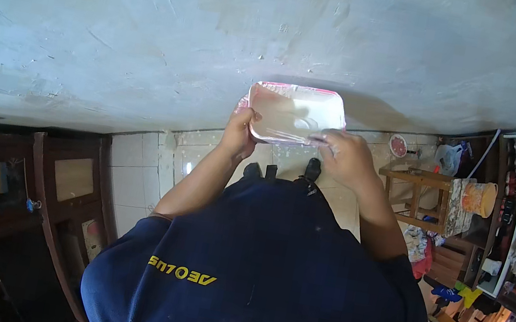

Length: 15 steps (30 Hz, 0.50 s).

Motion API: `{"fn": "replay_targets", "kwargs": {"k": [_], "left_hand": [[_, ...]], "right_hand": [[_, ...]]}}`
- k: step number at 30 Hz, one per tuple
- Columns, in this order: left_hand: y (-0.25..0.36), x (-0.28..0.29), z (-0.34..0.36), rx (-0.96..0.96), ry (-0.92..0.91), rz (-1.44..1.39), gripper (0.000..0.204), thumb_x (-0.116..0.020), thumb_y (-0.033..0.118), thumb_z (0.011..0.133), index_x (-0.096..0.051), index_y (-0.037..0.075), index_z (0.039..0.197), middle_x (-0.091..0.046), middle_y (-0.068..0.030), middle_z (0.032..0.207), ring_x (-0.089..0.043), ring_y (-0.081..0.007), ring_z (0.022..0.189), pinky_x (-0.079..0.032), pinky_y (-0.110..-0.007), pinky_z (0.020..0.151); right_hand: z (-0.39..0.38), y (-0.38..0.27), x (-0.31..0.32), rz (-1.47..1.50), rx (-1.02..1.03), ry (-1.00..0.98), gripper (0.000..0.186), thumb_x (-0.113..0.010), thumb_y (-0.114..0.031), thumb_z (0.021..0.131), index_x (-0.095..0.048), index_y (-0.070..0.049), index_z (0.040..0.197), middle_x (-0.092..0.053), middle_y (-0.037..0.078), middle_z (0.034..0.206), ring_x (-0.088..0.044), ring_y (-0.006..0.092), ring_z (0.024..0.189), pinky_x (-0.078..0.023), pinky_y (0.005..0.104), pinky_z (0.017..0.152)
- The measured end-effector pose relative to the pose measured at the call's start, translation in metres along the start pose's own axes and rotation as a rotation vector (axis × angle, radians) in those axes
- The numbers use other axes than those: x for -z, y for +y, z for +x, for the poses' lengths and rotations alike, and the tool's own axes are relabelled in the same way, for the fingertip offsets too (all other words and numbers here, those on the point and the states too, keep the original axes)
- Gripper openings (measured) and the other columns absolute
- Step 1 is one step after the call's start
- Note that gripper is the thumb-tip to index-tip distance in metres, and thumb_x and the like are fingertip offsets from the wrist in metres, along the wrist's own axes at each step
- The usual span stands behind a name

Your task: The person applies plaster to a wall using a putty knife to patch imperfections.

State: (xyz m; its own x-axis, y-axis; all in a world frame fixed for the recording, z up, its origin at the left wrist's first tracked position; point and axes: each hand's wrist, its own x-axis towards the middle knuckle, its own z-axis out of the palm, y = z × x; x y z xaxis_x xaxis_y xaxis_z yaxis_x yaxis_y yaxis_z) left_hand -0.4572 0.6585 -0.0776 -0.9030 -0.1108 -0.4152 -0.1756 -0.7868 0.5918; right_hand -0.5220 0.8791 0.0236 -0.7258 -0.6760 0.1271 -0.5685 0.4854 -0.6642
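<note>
A rectangular tub (298, 91) with a pink-and-white rim is held out in front of me, close to the wall. Pale, creamy paste (280, 114) coats its inside. My left hand (239, 131) is closed round the tub's left side, with the thumb over the rim. At the tub's near right edge, my right hand (347, 157) is closed on a flat tool (314, 138) smeared with white. Its kind is hard to make out, since the fingers hide much of it.
The wall (157, 26) ahead has rough, patchy coating with ridges. Dark wooden cabinets (38, 191) stand at left. To the right are a wooden stool (420, 179), an orange bucket (478, 198), a round-topped pink-and-white object (398, 145) and cluttered shelves (507, 205). Pale tiles (134, 160) lie below.
</note>
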Motion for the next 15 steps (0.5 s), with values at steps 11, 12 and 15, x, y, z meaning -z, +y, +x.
{"fn": "replay_targets", "kwargs": {"k": [11, 12, 15], "left_hand": [[-0.010, 0.020, 0.003, 0.130, 0.108, 0.011, 0.045, -0.047, 0.020, 0.070, -0.050, 0.002, 0.111, -0.054, -0.0125, 0.102, -0.056, -0.0276, 0.092, -0.048, -0.045, 0.078], [-0.009, 0.019, 0.000, 0.087, 0.072, 0.024, 0.045, -0.047, 0.019, 0.070, -0.050, 0.003, 0.112, -0.054, -0.0127, 0.104, -0.056, -0.0275, 0.093, -0.047, -0.045, 0.079], [-0.012, 0.029, 0.002, 0.029, -0.001, 0.016, 0.047, -0.046, 0.018, 0.070, -0.049, 0.003, 0.115, -0.054, -0.0131, 0.106, -0.055, -0.0271, 0.096, -0.046, -0.043, 0.084]], "right_hand": [[-0.010, 0.027, -0.011, 0.629, -0.222, 0.069, 0.012, -0.064, -0.008, 0.084, -0.065, 0.002, 0.092, -0.065, 0.002, 0.080, -0.054, 0.0059, 0.075, -0.046, 0.0251, 0.068], [-0.011, 0.031, -0.016, 0.760, -0.230, 0.179, 0.015, -0.064, -0.006, 0.084, -0.063, 0.002, 0.096, -0.065, 0.003, 0.087, -0.056, 0.0072, 0.078, -0.046, 0.0248, 0.072], [-0.009, 0.039, -0.023, 1.071, -0.275, 0.262, 0.020, -0.065, -0.003, 0.083, -0.061, 0.002, 0.102, -0.064, 0.004, 0.093, -0.058, 0.0083, 0.082, -0.047, 0.0253, 0.076]]}}
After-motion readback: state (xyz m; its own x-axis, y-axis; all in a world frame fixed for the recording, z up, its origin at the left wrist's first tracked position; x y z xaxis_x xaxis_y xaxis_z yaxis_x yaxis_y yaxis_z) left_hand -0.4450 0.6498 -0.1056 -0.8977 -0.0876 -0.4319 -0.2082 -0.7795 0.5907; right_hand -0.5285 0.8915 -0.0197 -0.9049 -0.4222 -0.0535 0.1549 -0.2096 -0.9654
